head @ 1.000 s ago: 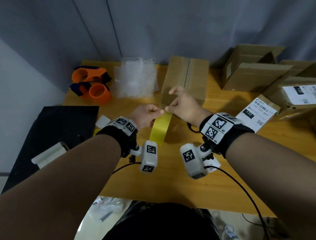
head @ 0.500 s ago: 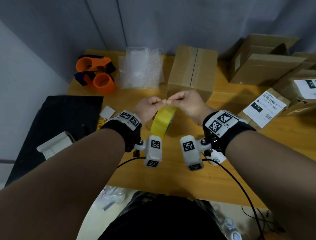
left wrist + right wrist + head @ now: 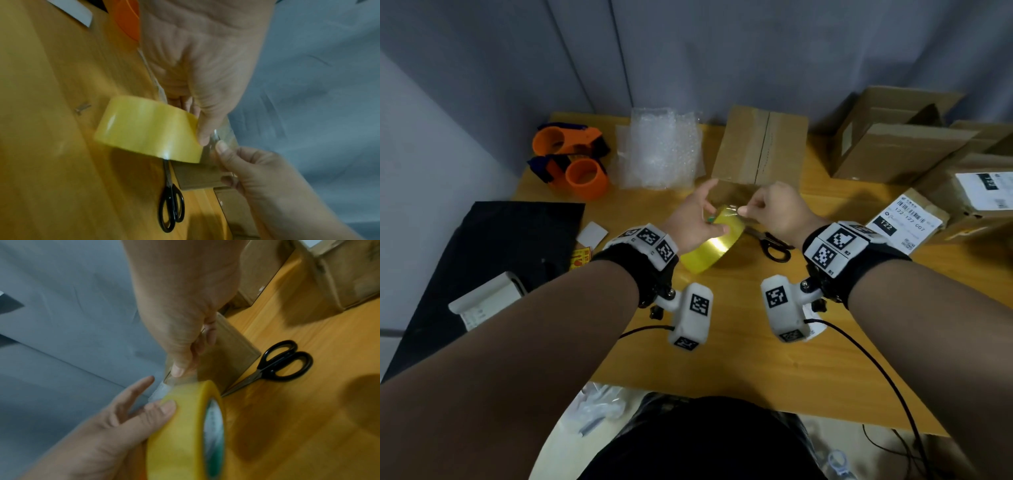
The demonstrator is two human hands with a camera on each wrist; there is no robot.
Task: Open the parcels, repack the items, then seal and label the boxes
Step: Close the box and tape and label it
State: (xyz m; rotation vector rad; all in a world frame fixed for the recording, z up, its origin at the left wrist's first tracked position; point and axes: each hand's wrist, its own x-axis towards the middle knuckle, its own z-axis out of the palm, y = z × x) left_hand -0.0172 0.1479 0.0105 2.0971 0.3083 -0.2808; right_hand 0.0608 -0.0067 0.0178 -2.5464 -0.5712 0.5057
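Head view: I look steeply down from above over both forearms onto the wooden table (image 3: 739, 359), facing the grey curtain at the far edge; wide angle, boxes to the right, black mat to the left. Left wrist view: set under the left hand (image 3: 205, 65), looking along the palm, very close, rolled so the table fills its left side and the curtain its right. Right wrist view: the same along the right hand (image 3: 180, 305), curtain left, table right. All three share the yellow tape roll (image 3: 709, 248) (image 3: 148, 129) (image 3: 180, 426), the black scissors (image 3: 774, 245) (image 3: 171, 209) (image 3: 281, 363) and both hands.
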